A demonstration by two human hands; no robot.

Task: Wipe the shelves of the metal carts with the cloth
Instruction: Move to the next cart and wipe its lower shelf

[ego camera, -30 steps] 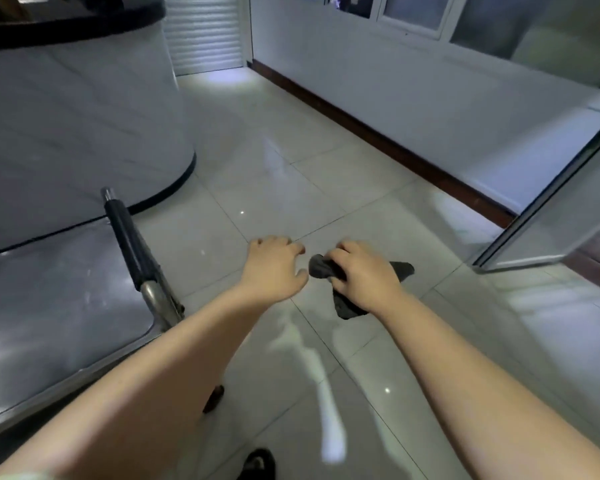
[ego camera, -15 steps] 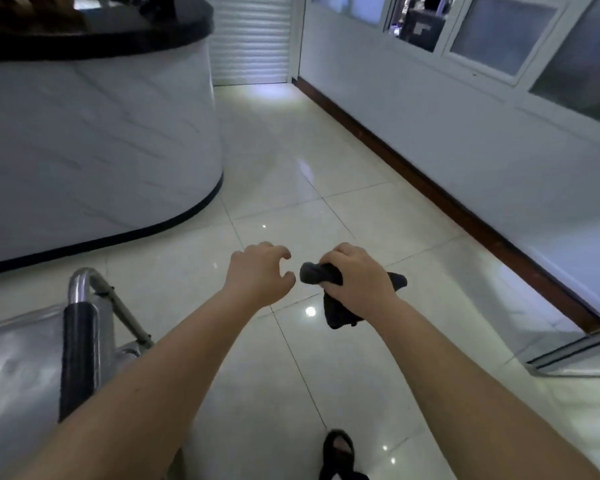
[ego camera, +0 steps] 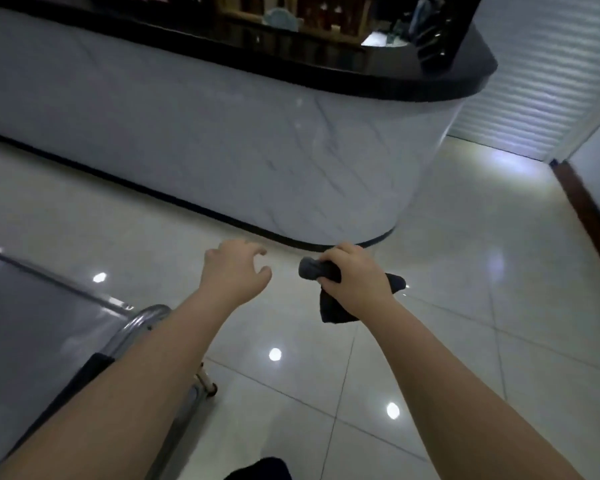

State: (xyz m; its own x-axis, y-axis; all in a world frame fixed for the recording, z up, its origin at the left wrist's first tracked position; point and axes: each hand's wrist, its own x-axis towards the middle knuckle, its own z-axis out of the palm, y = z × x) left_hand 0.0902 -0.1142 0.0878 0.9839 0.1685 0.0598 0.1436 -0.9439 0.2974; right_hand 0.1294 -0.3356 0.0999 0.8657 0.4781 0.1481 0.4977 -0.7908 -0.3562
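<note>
Tiled floor (ego camera: 447, 341), cart (ego camera: 142, 315) at left: our right hand (ego camera: 357, 282) grips the cloth (ego camera: 314, 268); left hand (ego camera: 234, 275) loose, empty. We judge wiping pending; next, cloth must reach the shelf (ego camera: 35, 327).

A glossy pale tiled floor (ego camera: 430, 341) spreads beneath the 2 hands. The metal cart (ego camera: 42, 323) stands on it, below and left of the left hand (ego camera: 234, 271), with 1 caster (ego camera: 207, 384) on the tiles. Beyond the right hand (ego camera: 357, 282), a marble-fronted counter (ego camera: 257, 150) meets the floor, its black top carrying blurred items.
</note>
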